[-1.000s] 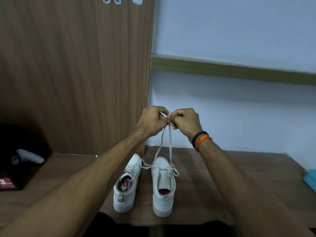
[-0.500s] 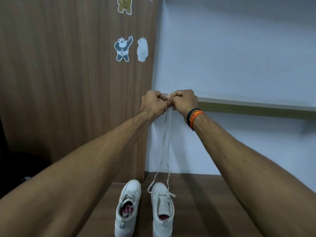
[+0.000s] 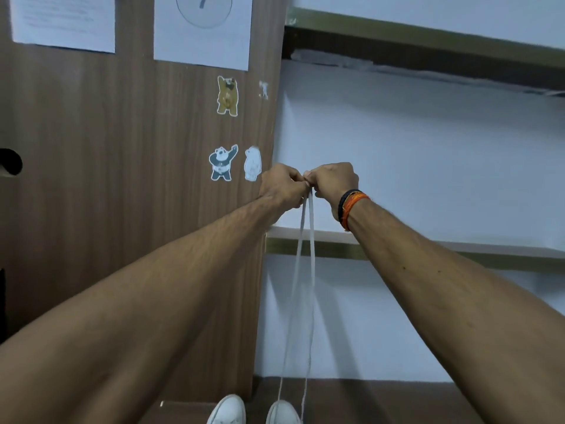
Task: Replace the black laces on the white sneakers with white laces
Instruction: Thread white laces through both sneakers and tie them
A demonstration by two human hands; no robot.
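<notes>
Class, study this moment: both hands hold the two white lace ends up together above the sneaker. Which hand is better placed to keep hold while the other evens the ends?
Neither clearly, perhaps the right hand: its fingertips pinch the white lace tops, while the left hand grips alongside.

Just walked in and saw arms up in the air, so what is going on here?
A person is lacing a white sneaker. The left hand and right hand meet at the top and pinch the two ends of a white lace, pulled up taut from the right sneaker on the wooden table. The left sneaker stands beside it, untouched.
</notes>
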